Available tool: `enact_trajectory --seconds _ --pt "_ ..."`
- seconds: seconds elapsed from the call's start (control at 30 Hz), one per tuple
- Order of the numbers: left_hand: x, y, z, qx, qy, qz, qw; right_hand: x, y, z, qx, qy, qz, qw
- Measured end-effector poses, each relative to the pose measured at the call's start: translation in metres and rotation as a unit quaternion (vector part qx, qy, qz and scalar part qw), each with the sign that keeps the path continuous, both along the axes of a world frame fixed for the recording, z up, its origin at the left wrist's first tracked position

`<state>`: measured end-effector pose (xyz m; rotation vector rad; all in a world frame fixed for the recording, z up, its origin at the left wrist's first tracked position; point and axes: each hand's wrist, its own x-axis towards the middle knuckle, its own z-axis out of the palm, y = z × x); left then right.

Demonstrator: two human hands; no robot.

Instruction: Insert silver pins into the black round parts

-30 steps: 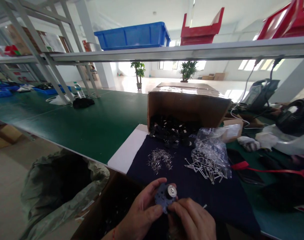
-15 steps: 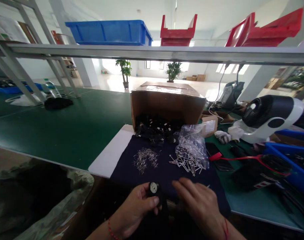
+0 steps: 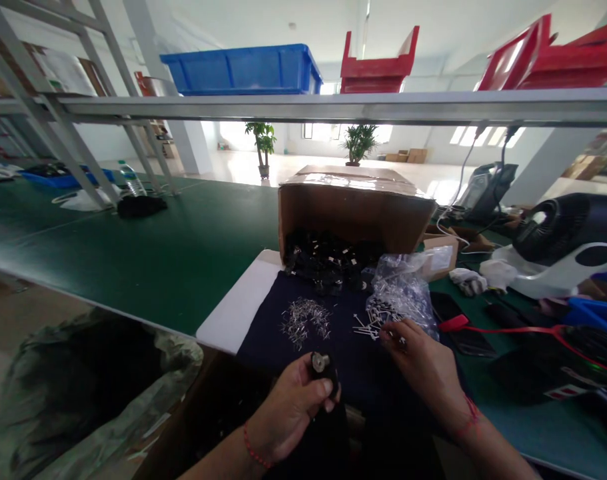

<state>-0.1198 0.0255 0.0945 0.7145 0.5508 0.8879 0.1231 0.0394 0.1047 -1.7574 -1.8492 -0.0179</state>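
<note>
My left hand (image 3: 293, 407) grips a small black part (image 3: 322, 369) with a round metal disc on its face. My right hand (image 3: 423, 353) reaches forward, its fingertips at the edge of a pile of long metal pins (image 3: 378, 325). Whether those fingers hold a pin is hidden by their small size. A clear plastic bag (image 3: 400, 293) lies on the pile. To the left is a heap of short metal pieces (image 3: 306, 322) on a dark navy cloth (image 3: 278, 340). Black parts (image 3: 328, 260) spill from a cardboard box (image 3: 356, 213).
The cloth lies on a white board (image 3: 233, 313) on a green workbench (image 3: 158, 247). To the right are a phone (image 3: 458, 333), a red cord (image 3: 508, 330) and a white-and-black fan (image 3: 563, 243). A sack (image 3: 93, 380) stands at lower left. Blue and red crates (image 3: 240, 70) sit on a shelf above.
My right hand has moved away from the black part, forward to the pins. My left hand keeps hold of the part. The view has shifted slightly, with the bench items sliding right.
</note>
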Motion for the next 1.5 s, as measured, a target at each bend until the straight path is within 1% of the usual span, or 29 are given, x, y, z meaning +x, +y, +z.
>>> enact_trajectory --seconds 0.03,0.1,0.13,0.2,0.27,0.37,0.53,0.67,0.77,0.83,0.9,0.97,1.03,1.1,1.13,1.2,1.27,1.33,1.43,1.5 --pt "0.001 0.0 -0.001 -0.007 -0.023 0.003 1.0 -0.009 -0.005 0.002 0.003 0.101 0.004 0.995" --pt "0.003 -0.001 -0.003 -0.018 -0.058 0.013 0.998 -0.032 -0.016 0.005 -0.016 0.282 0.022 0.959" --pt "0.004 -0.001 -0.003 -0.022 -0.069 0.017 0.997 -0.044 -0.022 0.006 -0.027 0.336 0.028 0.941" --pt "0.006 -0.003 -0.002 -0.021 -0.083 0.017 0.996 -0.067 -0.032 0.007 -0.042 0.403 0.022 0.914" --pt "0.005 -0.004 0.0 -0.016 -0.092 0.017 0.995 -0.083 -0.038 0.006 -0.046 0.445 0.012 0.894" --pt "0.003 -0.004 0.004 -0.011 -0.097 0.019 0.995 -0.094 -0.042 0.003 -0.044 0.486 0.005 0.873" --pt "0.001 -0.003 0.002 -0.007 -0.103 0.024 0.994 -0.095 -0.042 0.004 -0.059 0.522 0.005 0.851" --pt "0.002 -0.004 -0.001 -0.003 -0.114 0.012 0.993 -0.098 -0.046 0.006 -0.076 0.554 0.013 0.829" --pt "0.003 -0.002 0.002 -0.001 -0.115 0.007 0.993 -0.098 -0.046 0.003 -0.079 0.567 0.025 0.82" --pt "0.001 0.002 0.006 0.004 -0.109 0.002 0.994 -0.093 -0.042 0.0 -0.082 0.547 0.054 0.831" --pt "-0.001 0.01 0.011 0.006 -0.096 -0.008 0.995 -0.086 -0.036 -0.003 -0.083 0.485 0.102 0.865" --pt "-0.004 0.021 0.015 0.0 -0.08 -0.026 0.996 -0.077 -0.029 -0.005 -0.065 0.386 0.144 0.909" --pt "-0.006 0.032 0.016 -0.008 -0.057 -0.048 0.997 -0.07 -0.023 -0.006 -0.023 0.272 0.166 0.948" --pt "-0.007 0.042 0.017 -0.014 -0.033 -0.065 0.997 -0.066 -0.019 -0.007 0.033 0.154 0.165 0.974" --pt "-0.007 0.046 0.017 -0.015 -0.021 -0.071 0.997 -0.064 -0.018 -0.007 0.06 0.094 0.159 0.981" --pt "-0.005 0.052 0.017 -0.009 0.002 -0.078 0.997 -0.063 -0.017 -0.009 0.106 -0.008 0.147 0.983" --pt "-0.002 0.055 0.017 0.009 0.034 -0.089 0.995 -0.063 -0.015 -0.012 0.125 -0.073 0.145 0.979" --pt "0.002 0.058 0.017 0.026 0.071 -0.104 0.992 -0.061 -0.014 -0.019 0.117 -0.109 0.153 0.975" --pt "0.008 0.062 0.013 0.031 0.119 -0.133 0.983 -0.056 -0.012 -0.029 0.078 -0.149 0.175 0.97" --pt "0.011 0.065 0.009 0.033 0.149 -0.151 0.977 -0.051 -0.011 -0.03 0.057 -0.159 0.2 0.965"
